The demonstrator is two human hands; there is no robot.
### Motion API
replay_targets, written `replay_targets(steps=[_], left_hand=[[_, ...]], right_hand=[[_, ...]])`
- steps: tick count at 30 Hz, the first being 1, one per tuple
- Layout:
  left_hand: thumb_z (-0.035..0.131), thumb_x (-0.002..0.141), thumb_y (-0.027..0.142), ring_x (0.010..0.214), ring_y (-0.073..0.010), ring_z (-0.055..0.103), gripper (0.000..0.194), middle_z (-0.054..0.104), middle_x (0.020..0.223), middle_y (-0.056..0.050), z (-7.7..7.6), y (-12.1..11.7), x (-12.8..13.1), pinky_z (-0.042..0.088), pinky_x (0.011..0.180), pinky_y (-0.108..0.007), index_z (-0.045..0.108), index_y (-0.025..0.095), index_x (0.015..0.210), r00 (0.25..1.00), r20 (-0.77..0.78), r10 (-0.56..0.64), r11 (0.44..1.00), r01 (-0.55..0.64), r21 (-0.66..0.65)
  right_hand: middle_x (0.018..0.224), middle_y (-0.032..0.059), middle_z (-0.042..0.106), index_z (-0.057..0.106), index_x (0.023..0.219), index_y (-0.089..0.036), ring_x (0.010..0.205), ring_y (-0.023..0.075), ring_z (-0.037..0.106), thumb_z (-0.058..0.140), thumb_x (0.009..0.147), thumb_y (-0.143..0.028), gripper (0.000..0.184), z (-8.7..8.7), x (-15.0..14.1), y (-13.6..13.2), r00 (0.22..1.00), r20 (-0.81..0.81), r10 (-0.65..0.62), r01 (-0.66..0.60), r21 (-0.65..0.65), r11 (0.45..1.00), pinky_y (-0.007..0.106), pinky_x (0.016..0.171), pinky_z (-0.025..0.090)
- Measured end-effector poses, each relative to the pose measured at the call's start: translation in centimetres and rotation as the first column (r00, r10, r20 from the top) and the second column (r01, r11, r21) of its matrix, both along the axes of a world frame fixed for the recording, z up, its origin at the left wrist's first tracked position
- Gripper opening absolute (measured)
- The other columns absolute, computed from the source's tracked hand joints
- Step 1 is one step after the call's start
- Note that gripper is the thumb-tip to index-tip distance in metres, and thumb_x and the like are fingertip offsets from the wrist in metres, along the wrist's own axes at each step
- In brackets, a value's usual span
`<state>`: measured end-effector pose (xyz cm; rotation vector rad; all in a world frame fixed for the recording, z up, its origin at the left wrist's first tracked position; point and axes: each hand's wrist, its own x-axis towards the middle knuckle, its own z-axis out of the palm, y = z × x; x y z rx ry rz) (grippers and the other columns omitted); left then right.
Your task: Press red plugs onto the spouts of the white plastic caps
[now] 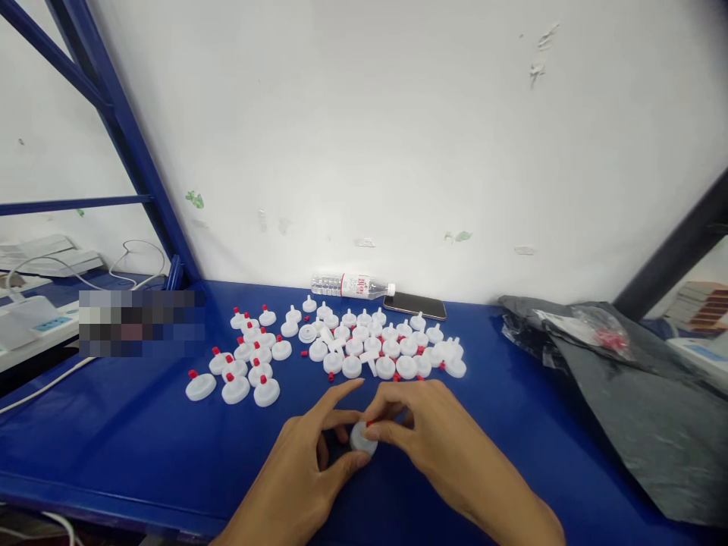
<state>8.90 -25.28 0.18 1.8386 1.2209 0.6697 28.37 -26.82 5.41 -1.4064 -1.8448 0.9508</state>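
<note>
Both of my hands meet low over the blue table [114, 447]. My left hand [307, 462] pinches a small round white plastic cap [362, 440] between thumb and fingers. My right hand [424, 432] has its fingers closed on a tiny red plug [370, 423] at the top of that cap. Just beyond my hands lies a spread of several white caps [381, 345] with loose red plugs among them. To the left is a separate group of white caps with red plugs fitted [244, 368].
A plastic water bottle [353, 285] lies by the wall beside a dark phone [414, 305]. A black plastic bag [637, 394] with red bits on it covers the right side. Blue shelf frame [130, 152], white cables and devices stand left.
</note>
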Motion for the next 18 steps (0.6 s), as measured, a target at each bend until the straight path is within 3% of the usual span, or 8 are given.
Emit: replay_targets(steps=[7,12,18], left_hand=[[0.060,0.094,0.036,0.061,-0.0106,0.059,0.047,0.071,0.112,-0.003,-0.1,-0.8,0.0,0.053,0.059,-0.024,0.054,0.035,0.141,1.000,0.013,0.020,0.977,-0.022,0.213],[0.053,0.099,0.025,0.067,-0.0093,0.064,0.025,0.066,0.112,-0.004,0.9,-1.4,0.4,0.057,0.067,-0.023,0.068,0.027,0.119,0.992,0.115,0.057,0.884,-0.104,0.456],[0.056,0.098,0.015,0.082,-0.0106,0.070,0.022,0.067,0.105,-0.003,-0.1,-0.8,0.9,0.056,0.071,-0.017,0.072,0.027,0.108,0.997,0.056,-0.051,0.805,0.007,0.594]], right_hand=[[0.084,-0.0043,0.081,0.079,0.083,-0.027,0.082,0.0159,0.075,0.076,0.084,-0.024,0.005,-0.4,0.0,0.3,0.998,0.061,-0.029,0.033,-0.054,0.998,0.024,0.072,0.046],[0.082,-0.0021,0.081,0.080,0.084,-0.027,0.078,0.0183,0.075,0.073,0.085,-0.025,0.008,-0.1,-0.2,0.1,0.992,0.117,-0.043,0.050,-0.060,0.997,0.025,0.068,0.046],[0.081,-0.0038,0.080,0.080,0.084,-0.028,0.076,0.0174,0.073,0.074,0.081,-0.020,0.010,-0.1,-0.3,0.0,0.989,0.144,-0.020,0.023,-0.024,0.999,0.025,0.068,0.046]])
